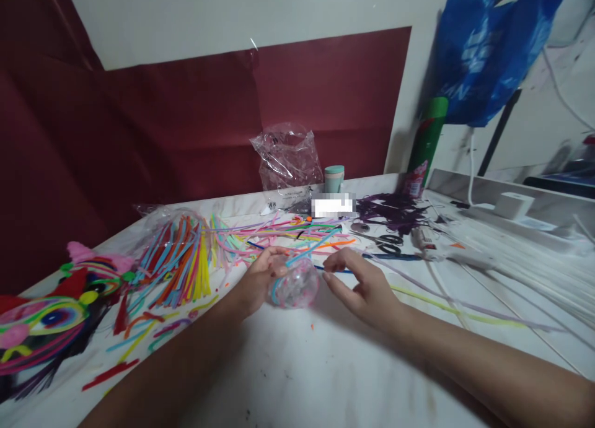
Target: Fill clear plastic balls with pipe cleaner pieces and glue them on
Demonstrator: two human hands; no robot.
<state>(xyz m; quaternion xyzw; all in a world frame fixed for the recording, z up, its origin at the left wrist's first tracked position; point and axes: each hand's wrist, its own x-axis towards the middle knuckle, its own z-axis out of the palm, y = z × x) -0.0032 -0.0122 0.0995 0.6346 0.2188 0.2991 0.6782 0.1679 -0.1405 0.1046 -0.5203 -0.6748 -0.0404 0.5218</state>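
My left hand [263,279] is closed around the side of a small clear plastic piece [297,285], rounded, with pinkish edges and a light blue band on its left side. A light blue pipe cleaner [311,249] slants up from the top of it. To the right, my right hand [360,282] is held with thumb and index finger apart, not touching the plastic piece. Nothing shows between those fingers. Behind both hands lie loose pipe cleaners [274,235] in many colours.
At left are bundled pipe cleaners [176,261], cut bits and a colourful mask-like craft piece [56,323]. Behind stand a clear bag [290,161], a mint-lidded container [334,179] and a green spray can [427,146]. Black scissors [388,242], purple strands [390,211] and white sticks [520,273] lie right.
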